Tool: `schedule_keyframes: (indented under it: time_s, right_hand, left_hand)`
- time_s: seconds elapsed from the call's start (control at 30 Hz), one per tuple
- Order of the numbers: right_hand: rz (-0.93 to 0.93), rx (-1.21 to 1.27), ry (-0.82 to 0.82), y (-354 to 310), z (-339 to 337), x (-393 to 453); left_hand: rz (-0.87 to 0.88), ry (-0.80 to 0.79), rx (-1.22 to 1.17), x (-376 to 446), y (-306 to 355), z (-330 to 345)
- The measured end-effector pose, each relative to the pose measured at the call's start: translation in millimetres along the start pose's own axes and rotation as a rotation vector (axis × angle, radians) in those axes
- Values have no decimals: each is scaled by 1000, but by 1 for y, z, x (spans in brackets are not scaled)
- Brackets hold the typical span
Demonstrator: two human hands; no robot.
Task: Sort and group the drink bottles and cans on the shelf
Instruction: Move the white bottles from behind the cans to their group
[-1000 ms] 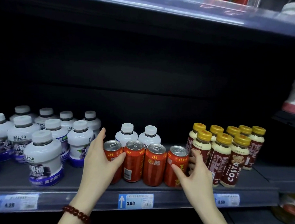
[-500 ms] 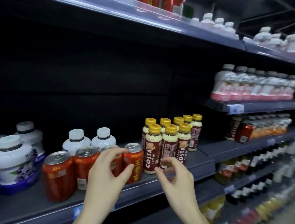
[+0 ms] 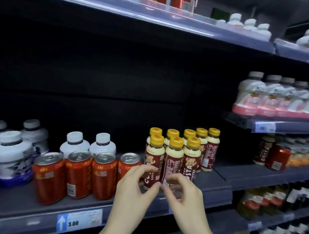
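Note:
Four red cans [image 3: 78, 173] stand in a row at the front of the dark shelf [image 3: 30, 215]. To their right is a tight cluster of brown Costa coffee bottles [image 3: 191, 153] with yellow caps. My left hand [image 3: 136, 192] and my right hand [image 3: 183, 199] are side by side in front of the cluster's front row. Both hands have curled, parted fingers whose tips are at the lower parts of the front bottles. Neither hand is closed around a bottle. White bottles with purple labels [image 3: 12, 156] stand at the left, and two more white bottles [image 3: 74, 145] stand behind the cans.
A price tag reading 3.00 [image 3: 78, 219] sits on the shelf edge. The neighbouring bay at the right holds pink-labelled bottles [image 3: 248, 99] above, and a lone Costa bottle [image 3: 262, 151] beside a red can [image 3: 277, 155] below. Another shelf [image 3: 154, 14] overhangs.
My view has swung right along the shelf. Both hands have left the red cans and moved right to the front of the Costa bottles.

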State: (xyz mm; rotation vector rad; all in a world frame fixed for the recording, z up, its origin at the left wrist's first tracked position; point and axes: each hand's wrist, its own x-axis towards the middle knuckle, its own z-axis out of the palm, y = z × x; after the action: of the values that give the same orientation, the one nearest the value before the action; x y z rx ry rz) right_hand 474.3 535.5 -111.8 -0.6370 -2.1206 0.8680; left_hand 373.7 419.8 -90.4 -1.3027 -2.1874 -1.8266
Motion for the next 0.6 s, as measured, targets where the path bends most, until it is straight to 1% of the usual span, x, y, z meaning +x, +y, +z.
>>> schedule_keyframes:
  time_s: [0.17, 0.3, 0.37, 0.4, 0.47, 0.53, 0.6]
  right_hand:
    - [-196, 41, -129, -33, 7, 34]
    - [-309, 79, -160, -70, 30, 65]
    - [-316, 38, -180, -87, 47, 85]
    - [-303, 3, -195, -95, 57, 94]
    - [-237, -63, -239, -106, 76, 112]
    - [-147, -124, -304, -115, 92, 125]
    - [-48, -174, -400, -120, 105, 133]
  left_hand:
    - [-17, 174, 91, 13, 9, -20]
    - [-23, 330, 345, 47, 2, -69]
    - [-94, 385, 505, 74, -12, -101]
    - [-170, 383, 581, 87, -20, -116]
    - [-352, 310, 673, 107, -37, -141]
    - [-493, 205, 691, 117, -47, -157]
    - [-562, 88, 655, 123, -51, -165]
